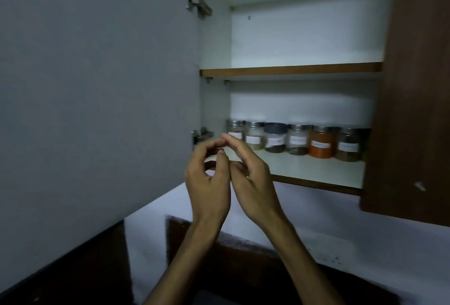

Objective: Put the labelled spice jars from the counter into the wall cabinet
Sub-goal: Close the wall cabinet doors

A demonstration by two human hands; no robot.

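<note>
Six labelled spice jars (pixel 295 139) line the lower shelf (pixel 316 170) (one orange-filled), while left hand (pixel 209 183) and right hand (pixel 253 180), loosely curled, hold nothing.

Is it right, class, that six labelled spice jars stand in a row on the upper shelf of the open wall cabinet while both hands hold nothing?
Not quite. The head view shows the six jars on the lower shelf; the upper shelf shows none. The left hand and right hand indeed hold nothing.
</note>
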